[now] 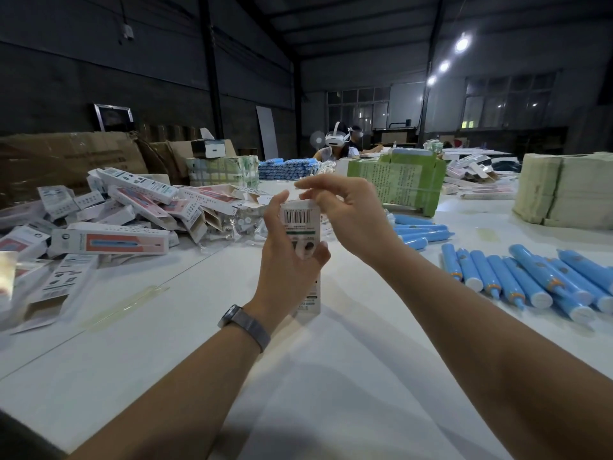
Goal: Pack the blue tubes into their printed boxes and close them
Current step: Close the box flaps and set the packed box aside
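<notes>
- We work over the white table point(298, 376), blue tubes point(517, 280) ranked right, within reach.
- Our left hand point(285, 260) clamps the printed box point(301, 224) upright, steadying it above the table.
- Our right hand point(345, 210) pinches its top flap, apparently tucking it shut.

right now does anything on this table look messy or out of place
Yes: the printed boxes on the left lie in a jumbled heap, several with open ends. The blue tubes on the right lie in a loose row. The box in the left hand looks fine.
</notes>
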Motion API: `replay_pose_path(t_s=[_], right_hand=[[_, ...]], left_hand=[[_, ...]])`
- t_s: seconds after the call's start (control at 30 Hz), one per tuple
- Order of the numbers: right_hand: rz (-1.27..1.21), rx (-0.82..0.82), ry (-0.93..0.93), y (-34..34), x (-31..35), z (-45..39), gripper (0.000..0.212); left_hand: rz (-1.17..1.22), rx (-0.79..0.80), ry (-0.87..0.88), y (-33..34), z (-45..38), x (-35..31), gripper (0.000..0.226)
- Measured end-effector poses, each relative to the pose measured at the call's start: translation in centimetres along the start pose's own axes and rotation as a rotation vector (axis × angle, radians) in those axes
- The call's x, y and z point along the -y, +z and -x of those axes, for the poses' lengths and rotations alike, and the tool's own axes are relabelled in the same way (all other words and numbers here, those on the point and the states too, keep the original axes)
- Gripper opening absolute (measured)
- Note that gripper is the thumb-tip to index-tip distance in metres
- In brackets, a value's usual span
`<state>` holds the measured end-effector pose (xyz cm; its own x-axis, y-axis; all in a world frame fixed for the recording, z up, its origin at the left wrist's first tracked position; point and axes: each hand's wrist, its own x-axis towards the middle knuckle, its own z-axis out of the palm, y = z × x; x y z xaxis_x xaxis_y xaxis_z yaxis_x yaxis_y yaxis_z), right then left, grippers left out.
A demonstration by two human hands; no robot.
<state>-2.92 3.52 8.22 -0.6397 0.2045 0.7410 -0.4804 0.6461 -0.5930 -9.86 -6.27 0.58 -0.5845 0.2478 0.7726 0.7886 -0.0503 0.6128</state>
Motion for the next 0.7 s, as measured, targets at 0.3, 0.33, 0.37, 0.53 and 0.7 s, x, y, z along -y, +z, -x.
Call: replay_pose_path(t_s=[0.3,0.33,0.37,0.53,0.7], right_hand=[[-0.343,-0.005,0.085,0.5,-0.6,0.1,0.035],[-0.366,-0.01,0.111,0.8,-0.7,0.2,0.035],[-0.399,-0.012,0.143,1.0,-0.7,0.3,0.034],[-0.552,-0.002,0.228,1.5,-1.0,0.6,0.03],[-0.515,-0.006,0.226,2.0,-1.2,0.9,0.035]], left_hand=[[0.01,0.004,0.062,-0.1,-0.1,-0.1,0.073],[0.019,0.012,0.066,-0.2,-0.1,-0.1,0.073],[0.029,0.018,0.07,-0.2,-0.1,-0.1,0.073],[0.062,0.023,0.107,-0.1,0.1,-0.4,0.068],[0.062,0.032,0.147,-0.2,0.2,-0.3,0.068]])
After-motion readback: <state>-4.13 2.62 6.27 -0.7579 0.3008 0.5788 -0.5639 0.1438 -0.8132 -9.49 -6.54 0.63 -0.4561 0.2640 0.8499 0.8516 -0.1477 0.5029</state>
